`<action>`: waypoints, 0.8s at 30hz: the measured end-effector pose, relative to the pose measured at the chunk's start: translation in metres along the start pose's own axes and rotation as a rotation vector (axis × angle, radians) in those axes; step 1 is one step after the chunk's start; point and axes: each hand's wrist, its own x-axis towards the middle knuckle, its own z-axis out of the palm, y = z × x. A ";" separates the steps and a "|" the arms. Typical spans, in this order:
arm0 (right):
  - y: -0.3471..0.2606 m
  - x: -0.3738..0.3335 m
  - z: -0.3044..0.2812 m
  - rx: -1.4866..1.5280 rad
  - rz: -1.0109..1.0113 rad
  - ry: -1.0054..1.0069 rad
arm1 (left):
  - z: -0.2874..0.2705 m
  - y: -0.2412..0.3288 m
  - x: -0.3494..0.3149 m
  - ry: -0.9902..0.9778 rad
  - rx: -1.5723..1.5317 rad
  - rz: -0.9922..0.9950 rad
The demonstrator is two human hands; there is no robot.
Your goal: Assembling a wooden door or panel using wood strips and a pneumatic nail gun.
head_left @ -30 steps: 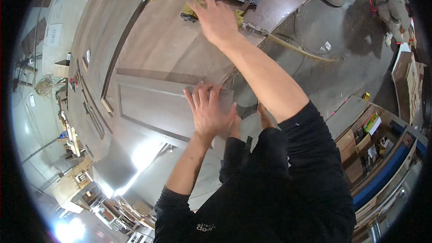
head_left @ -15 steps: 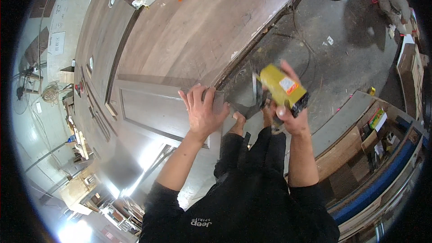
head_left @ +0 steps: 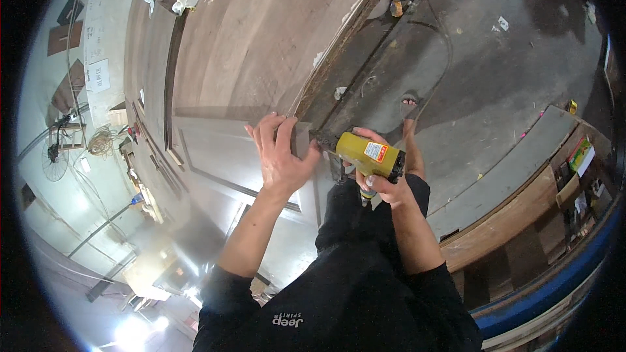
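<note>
Currently, a flat grey panel (head_left: 212,152) with a recessed rectangular centre is laid by the edge of the streaked, wood-grained tabletop (head_left: 251,36). Its right end is covered by the left hand (head_left: 282,163), fingers spread. A blocky yellow nail gun (head_left: 355,150) is gripped in the right hand (head_left: 387,189), fingers wrapped round; dark nose held at the panel's end, contact unclear.
</note>
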 end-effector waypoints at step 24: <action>-0.121 0.029 0.053 -0.719 -0.338 -0.060 | -0.007 0.003 -0.004 -0.018 -0.060 -0.024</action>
